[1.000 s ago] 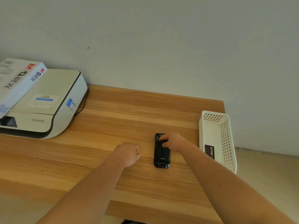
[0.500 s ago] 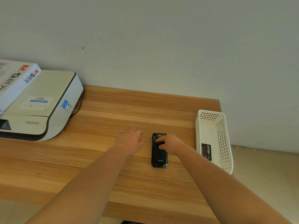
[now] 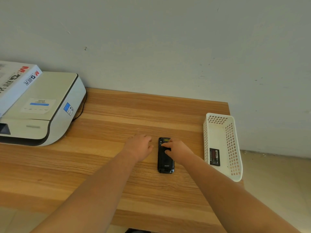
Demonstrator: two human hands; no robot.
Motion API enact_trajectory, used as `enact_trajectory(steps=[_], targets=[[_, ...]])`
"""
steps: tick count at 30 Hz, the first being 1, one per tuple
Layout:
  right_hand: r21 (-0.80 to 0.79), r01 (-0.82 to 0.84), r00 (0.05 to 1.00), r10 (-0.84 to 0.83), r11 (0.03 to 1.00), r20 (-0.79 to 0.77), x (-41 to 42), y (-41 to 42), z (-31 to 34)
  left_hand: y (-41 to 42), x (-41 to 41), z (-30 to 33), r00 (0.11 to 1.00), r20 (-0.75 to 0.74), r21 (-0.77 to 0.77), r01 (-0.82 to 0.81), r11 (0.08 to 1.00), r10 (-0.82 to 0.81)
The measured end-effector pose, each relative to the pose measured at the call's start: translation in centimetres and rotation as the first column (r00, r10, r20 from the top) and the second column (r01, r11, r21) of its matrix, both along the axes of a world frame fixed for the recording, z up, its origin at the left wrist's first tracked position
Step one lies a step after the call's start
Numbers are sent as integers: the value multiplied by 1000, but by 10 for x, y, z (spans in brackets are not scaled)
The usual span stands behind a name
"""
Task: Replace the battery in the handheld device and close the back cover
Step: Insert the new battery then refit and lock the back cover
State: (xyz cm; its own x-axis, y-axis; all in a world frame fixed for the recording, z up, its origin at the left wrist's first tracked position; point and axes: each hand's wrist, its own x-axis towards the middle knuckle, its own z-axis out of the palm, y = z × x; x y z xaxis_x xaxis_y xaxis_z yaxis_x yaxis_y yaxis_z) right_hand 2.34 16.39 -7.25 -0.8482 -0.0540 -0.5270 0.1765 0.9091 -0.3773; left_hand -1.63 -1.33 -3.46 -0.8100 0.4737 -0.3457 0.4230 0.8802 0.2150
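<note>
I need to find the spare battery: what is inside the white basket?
Inside the white basket lies one flat black battery with a printed label, near its front end. The rest of its floor shows bare; the near wall hides nothing obvious.

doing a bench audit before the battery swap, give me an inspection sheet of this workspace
surface: wooden table, bare grain around the work.
job's things: black handheld device lying back up, cover on; spare battery in white basket at right edge.
clutter: printer with a box on top, left.
grippers: right hand fingers on device's top end; left hand beside it, holding nothing.
cables: black cable behind printer.
surroundings: plain wall.
</note>
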Motion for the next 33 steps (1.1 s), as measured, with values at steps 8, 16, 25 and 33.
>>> enact_trajectory(steps=[8, 16, 25, 33], targets=[[-19, 15, 998, -16, 1000, -53, 9, 0, -6, 2, 6, -8, 998, 58, -25, 37, 999, -35], [-18, -28, 993, 25, 999, -113, 26, 5, -12, 10, 17, -23, 994, 65, -76, 95, 993, -90], [-11, -1, 983, -1, 1000, -181, 44, 13, -20, 28, 27, -34, 981, 97, -137, 182, 974, -170], [-181, 441, 893, -450, 879, -13, 26, 19, -13, 43, 15, -37, 957, 152, -63, -240, 969, 247]])
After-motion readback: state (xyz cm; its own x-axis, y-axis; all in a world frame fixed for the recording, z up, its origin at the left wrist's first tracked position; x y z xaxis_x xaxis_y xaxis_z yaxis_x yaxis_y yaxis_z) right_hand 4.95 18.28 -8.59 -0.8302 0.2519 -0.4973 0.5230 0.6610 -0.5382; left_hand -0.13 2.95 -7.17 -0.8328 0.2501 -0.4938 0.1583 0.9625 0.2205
